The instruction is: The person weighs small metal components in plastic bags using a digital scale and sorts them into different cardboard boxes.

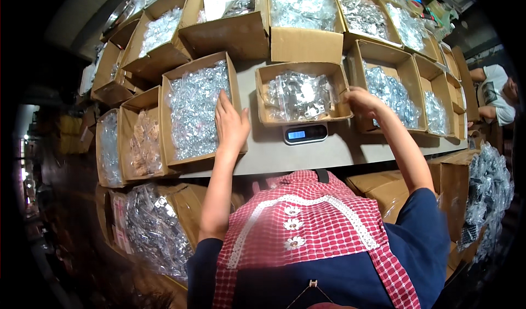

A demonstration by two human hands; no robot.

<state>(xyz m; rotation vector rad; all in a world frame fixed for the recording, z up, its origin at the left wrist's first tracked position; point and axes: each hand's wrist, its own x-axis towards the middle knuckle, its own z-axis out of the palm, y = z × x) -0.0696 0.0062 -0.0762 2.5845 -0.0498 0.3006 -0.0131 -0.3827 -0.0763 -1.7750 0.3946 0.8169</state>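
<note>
Shallow carton [303,96] of small clear bags: sitting on scale [305,133], mid worktop [339,150]. Right hand [360,99] gripping its right rim; left hand [230,124] lying open on the left carton [198,110]. Risk: rim pressure tipping the carton or skewing the weight.

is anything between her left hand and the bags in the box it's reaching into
Nothing visible. The left hand lies flat over the right wall of the open cardboard box, fingers already on the clear packets inside. The right hand rests at the right edge of the box on the scale.
</note>
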